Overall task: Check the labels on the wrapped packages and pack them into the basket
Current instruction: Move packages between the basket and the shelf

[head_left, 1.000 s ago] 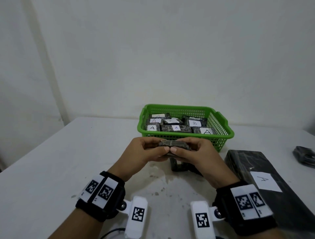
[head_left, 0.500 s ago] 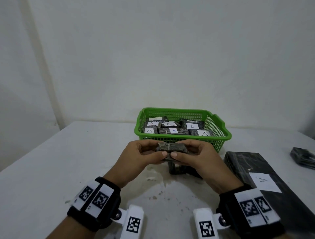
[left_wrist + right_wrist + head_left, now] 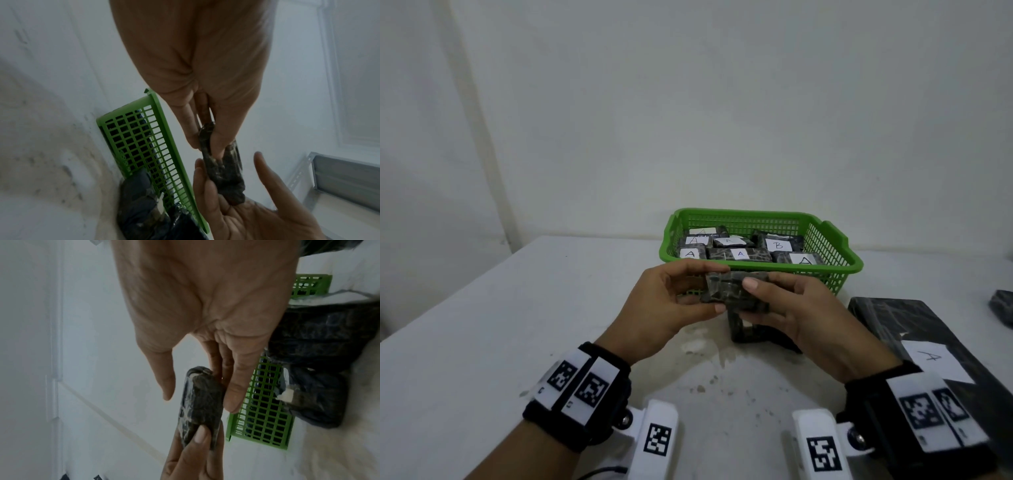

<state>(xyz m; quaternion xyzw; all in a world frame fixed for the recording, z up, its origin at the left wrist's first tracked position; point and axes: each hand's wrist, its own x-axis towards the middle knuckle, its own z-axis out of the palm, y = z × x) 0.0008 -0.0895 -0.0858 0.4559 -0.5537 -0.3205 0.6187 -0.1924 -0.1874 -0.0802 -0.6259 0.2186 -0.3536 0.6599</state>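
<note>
A small package in dark wrap (image 3: pixel 726 289) hangs above the table, just in front of the green basket (image 3: pixel 839 270). My left hand (image 3: pixel 671 308) pinches its left end and my right hand (image 3: pixel 787 308) grips its right end. No label shows on the side turned to me. The left wrist view has the same package (image 3: pixel 224 170) between both hands; the right wrist view shows it (image 3: pixel 200 402) edge-on. Several wrapped packages (image 3: pixel 739 254) with white A and B labels lie in the basket. Another dark package (image 3: pixel 750 334) stands on the table under my hands.
A long dark-wrapped package (image 3: pixel 914 329) with a white A label (image 3: pixel 931 359) lies at the right of the white table (image 3: pixel 482 325). One more dark bundle (image 3: pixel 1001 305) sits at the far right edge. A wall stands close behind the basket.
Both hands have turned the small package so that a broad dark face tilts toward me; earlier I saw it more edge-on. The hands stay in front of the basket.
</note>
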